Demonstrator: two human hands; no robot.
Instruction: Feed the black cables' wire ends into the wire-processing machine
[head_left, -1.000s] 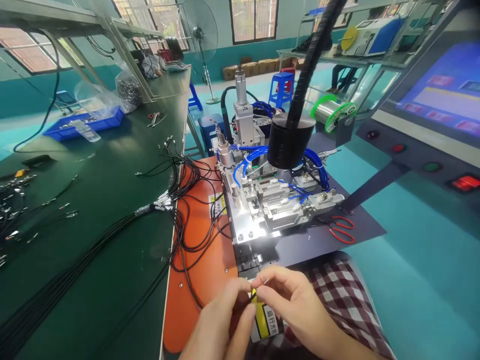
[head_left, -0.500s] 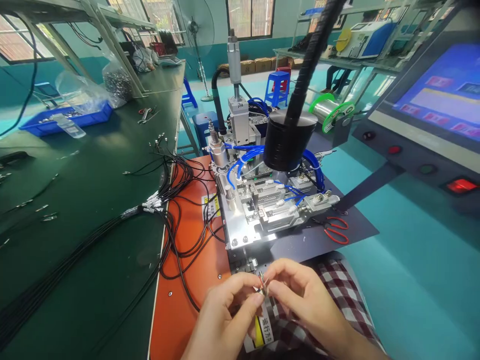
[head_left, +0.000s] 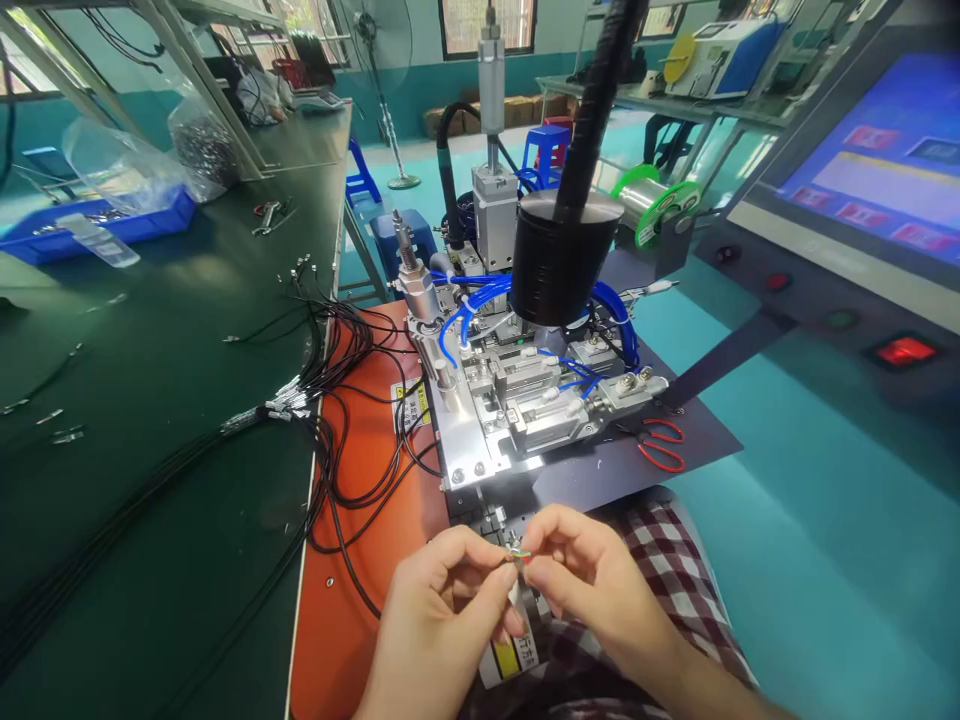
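Small thin wires [head_left: 520, 554], green and red, show between my fingertips just in front of the machine. My left hand [head_left: 448, 605] pinches their left end between thumb and forefinger. My right hand [head_left: 589, 572] is closed on the other end with its thumb and fingertips. What the wires are fixed to is hidden by my fingers. Beyond both hands stands the metal machine [head_left: 465, 440] with blue air tubes. A label with a yellow patch [head_left: 506, 657] lies beneath my hands.
Black cables [head_left: 352, 490] spread over the orange board [head_left: 330, 640] and green table [head_left: 150, 420] at left. Red-handled snips [head_left: 661, 447] lie right of the machine. A black lamp head [head_left: 564, 260] hangs above it; a control screen [head_left: 877, 170] stands at right.
The view has shifted slightly, so the surroundings sit further left. My fingers have turned the wires from steep to nearly level; both hands keep their pinch.
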